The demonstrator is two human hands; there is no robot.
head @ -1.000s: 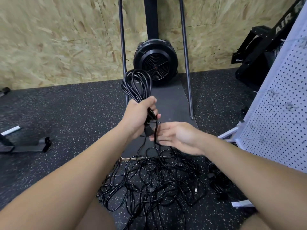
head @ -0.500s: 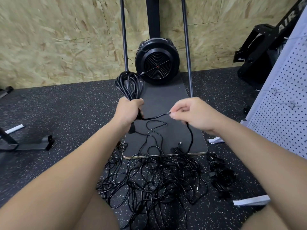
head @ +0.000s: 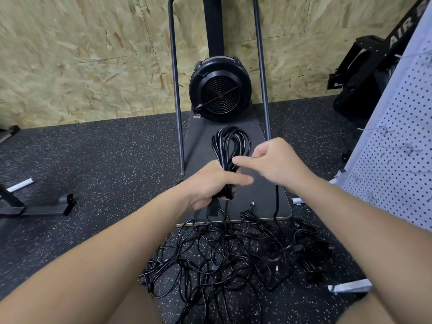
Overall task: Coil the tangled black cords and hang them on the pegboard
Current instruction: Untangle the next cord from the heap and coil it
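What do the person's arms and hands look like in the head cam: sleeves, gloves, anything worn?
Both forearms are bare from the frame's lower edge to the wrist: no sleeves show. The left hand and right hand are ungloved. No watch, band or ring is visible on either wrist or on the fingers that show. No markings can be seen.

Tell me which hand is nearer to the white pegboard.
Right. The right hand pinches a cord beside the coiled bundle, on the side toward the pegboard at the right edge. The left hand grips the bundle farther left, farther from the board.
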